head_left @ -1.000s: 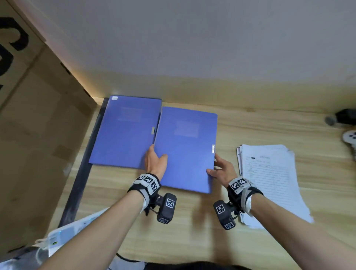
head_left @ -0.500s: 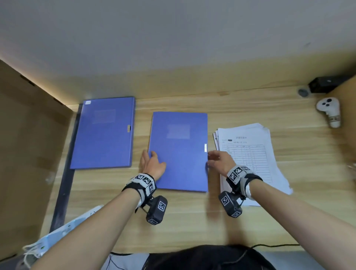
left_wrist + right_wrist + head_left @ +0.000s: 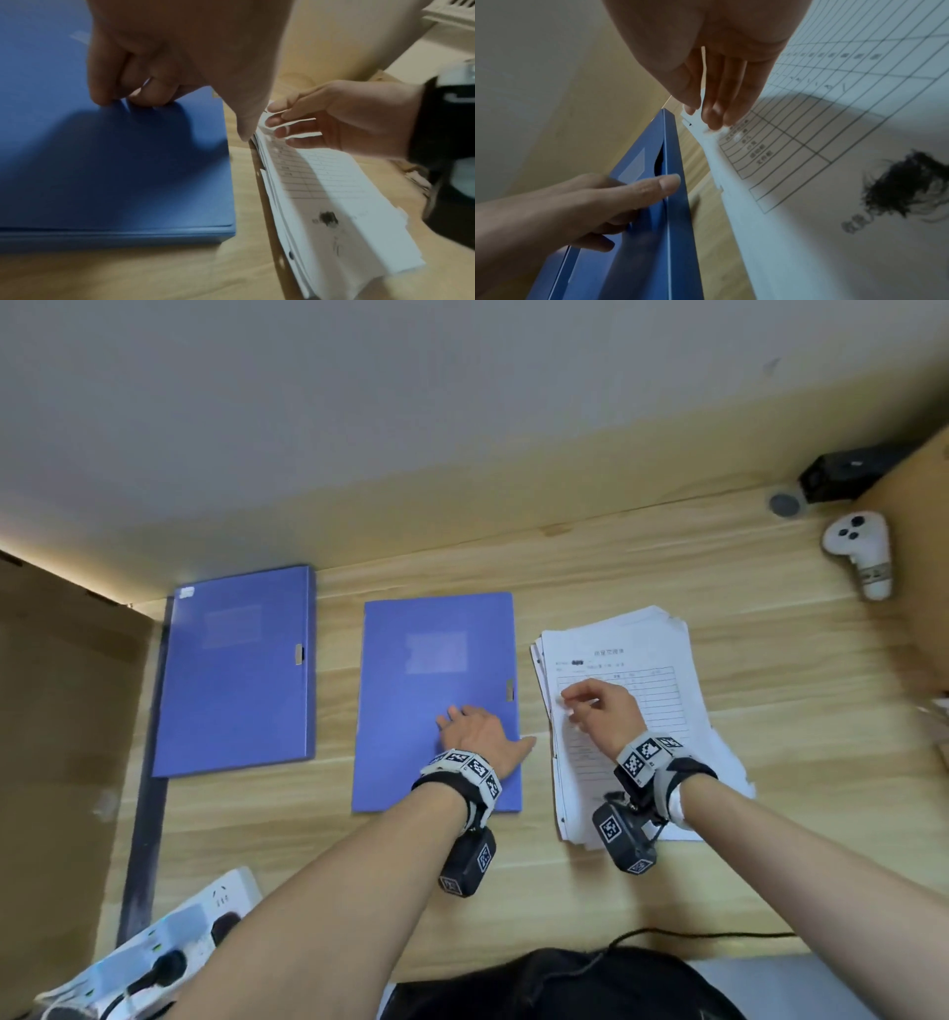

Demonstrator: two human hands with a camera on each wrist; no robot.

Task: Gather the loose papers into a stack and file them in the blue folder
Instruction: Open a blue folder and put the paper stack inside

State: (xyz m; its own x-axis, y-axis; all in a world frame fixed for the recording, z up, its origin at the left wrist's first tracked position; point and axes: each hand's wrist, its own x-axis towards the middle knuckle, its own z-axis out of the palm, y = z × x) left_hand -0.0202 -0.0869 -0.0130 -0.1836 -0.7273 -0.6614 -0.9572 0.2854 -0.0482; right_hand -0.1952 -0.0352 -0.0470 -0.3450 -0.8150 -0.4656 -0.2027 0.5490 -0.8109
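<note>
The left hand (image 3: 475, 734) is resting on the closed blue folder (image 3: 436, 660), fingers bent with their tips pressing the cover, thumb stretching toward its right edge. The right hand (image 3: 601, 708) is reaching onto the papers (image 3: 662, 639) just to its own side of that folder, fingers nearly straight, tips touching the sheets' left edge; whether they are pinching any, I cannot tell. The pile is lying loosely fanned, so squaring, opening the folder and filing all seem left to do. Beyond the left hand a second folder (image 3: 236, 670) is lying on the desk (image 3: 642, 557).
</note>
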